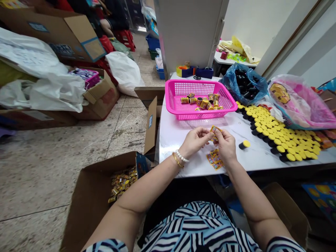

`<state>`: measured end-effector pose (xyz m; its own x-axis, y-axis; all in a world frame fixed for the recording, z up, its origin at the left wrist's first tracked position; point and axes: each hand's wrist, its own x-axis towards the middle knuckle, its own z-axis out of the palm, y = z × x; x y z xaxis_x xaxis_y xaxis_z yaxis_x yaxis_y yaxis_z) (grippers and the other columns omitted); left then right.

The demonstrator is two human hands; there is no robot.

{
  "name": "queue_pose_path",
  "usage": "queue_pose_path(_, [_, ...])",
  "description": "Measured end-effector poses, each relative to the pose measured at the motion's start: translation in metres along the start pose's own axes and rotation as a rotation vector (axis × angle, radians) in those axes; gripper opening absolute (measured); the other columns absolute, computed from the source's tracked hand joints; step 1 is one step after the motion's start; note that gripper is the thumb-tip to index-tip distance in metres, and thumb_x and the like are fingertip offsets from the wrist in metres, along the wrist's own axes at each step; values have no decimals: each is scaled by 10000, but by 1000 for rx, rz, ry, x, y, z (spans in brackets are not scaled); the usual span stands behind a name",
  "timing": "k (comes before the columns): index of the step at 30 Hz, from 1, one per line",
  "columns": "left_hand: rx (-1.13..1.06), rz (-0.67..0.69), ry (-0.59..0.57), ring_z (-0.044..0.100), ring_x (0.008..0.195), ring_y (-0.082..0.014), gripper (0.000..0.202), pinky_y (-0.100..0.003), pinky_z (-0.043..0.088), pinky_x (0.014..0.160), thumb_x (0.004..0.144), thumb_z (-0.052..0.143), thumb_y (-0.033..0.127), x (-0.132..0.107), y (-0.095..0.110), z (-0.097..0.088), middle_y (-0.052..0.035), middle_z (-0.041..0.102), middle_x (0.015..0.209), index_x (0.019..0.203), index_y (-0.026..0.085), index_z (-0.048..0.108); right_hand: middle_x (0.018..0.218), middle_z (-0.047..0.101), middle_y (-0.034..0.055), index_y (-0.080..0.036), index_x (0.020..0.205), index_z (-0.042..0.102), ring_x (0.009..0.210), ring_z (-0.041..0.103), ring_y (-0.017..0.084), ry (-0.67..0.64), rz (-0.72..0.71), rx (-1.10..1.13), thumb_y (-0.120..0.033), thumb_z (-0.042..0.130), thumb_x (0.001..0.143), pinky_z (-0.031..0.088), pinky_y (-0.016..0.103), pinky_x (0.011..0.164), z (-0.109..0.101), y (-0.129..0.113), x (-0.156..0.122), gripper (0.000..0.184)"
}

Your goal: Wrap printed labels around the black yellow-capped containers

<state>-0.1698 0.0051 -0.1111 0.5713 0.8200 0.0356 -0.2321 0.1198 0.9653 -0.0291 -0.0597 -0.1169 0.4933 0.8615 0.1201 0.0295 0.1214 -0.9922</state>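
Observation:
My left hand (194,140) and my right hand (227,147) meet above the white table, both with fingers pinched on a small yellow printed label (215,128). The fingers cover part of this label. Below them, several similar labels (215,160) lie in a loose pile. To the right of my right hand, a single black tube with a yellow cap (244,144) lies tilted on the table. Past my hands stands a pink plastic basket (172,111), with several small yellow-wrapped tubes (204,103) inside.
Rows of yellow-capped black tubes (286,134) fill the table's right side. Behind are a blue bag (228,82) of black pieces and a plastic-covered basket (301,101). Tape dispensers (204,72) stand by the cabinet (189,35). A cardboard box (89,189) of wrapped tubes sits low at left.

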Motion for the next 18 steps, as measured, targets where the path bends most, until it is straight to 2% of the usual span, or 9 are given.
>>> queue_pose_path(4, [-20,53,110,598,579,-90,569,-196,442,497,757,835,647,-1,0,4,-14,666,733,925,139,641,596,523,-58,-214,795,653,515,436,89,78,5,53,-599,688,921,349,249,493,2,4,3,406])
queue_pose_path(6, [-30,26,75,609,592,-97,569,-196,438,491,739,858,625,-2,-1,6,-20,677,746,938,140,638,592,522,-51,-213,768,637,521,455,97,137,-11,73,-636,649,934,379,255,508,5,7,4,455])
queue_pose_path(8, [-48,-17,14,612,593,-100,568,-196,430,481,711,891,585,-2,-2,8,-29,696,766,957,139,641,643,580,-28,-209,774,649,573,512,113,150,-49,52,-646,642,934,437,265,557,9,10,2,465])
queue_pose_path(13, [-127,16,6,625,629,-107,431,-215,475,543,707,901,458,2,-5,3,-35,705,769,859,137,657,907,738,38,-212,925,758,824,668,177,78,-112,-35,-586,644,952,568,334,807,15,10,-8,392])
queue_pose_path(16, [-92,30,20,638,639,-115,334,-232,504,592,745,861,398,4,-4,-4,-31,706,743,818,141,659,1031,770,49,-228,1063,780,927,702,187,-34,-88,-24,-493,731,916,576,349,893,2,0,-6,307])
queue_pose_path(18, [7,61,-7,634,638,-110,275,-233,504,619,767,842,352,5,-2,-8,-29,712,743,821,140,676,1062,784,47,-238,1167,761,930,714,186,-135,-55,-39,-450,801,860,582,340,868,-13,-12,4,375])
